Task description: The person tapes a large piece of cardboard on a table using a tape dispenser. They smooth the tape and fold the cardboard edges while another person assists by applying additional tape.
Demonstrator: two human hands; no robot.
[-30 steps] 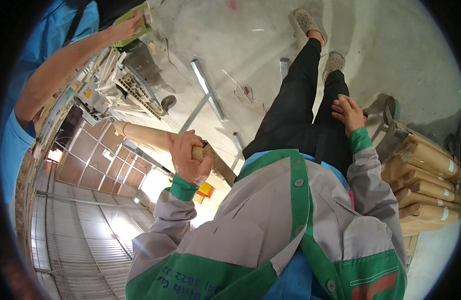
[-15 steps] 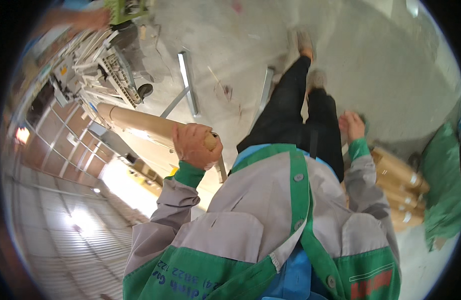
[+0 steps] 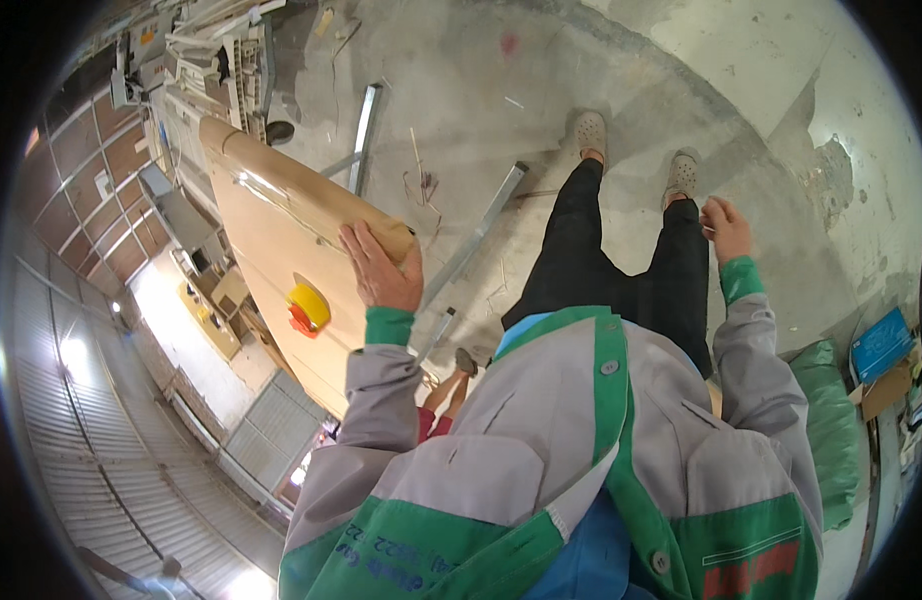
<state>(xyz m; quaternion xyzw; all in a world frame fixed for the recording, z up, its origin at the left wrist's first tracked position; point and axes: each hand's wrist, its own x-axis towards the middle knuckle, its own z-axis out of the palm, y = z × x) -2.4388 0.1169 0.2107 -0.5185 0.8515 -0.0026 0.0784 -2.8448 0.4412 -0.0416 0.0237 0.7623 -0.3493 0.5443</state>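
Brown-wrapped package (image 3: 271, 240) stretches away forward-left from the left hand (image 3: 389, 272), draped over its near corner, grip unclear; the loosely curled right hand (image 3: 727, 231) hangs well apart.

Bears a yellow-and-red roll (image 3: 307, 308) on the brown tabletop (image 3: 266, 255); carries a long brown package (image 3: 306, 188) along one edge.

tape roll (image 3: 307, 303) on cardboard package (image 3: 266, 255) | package left of legs (image 3: 569, 232) | sack (image 3: 826, 430) right | box (image 3: 883, 343) beside sack
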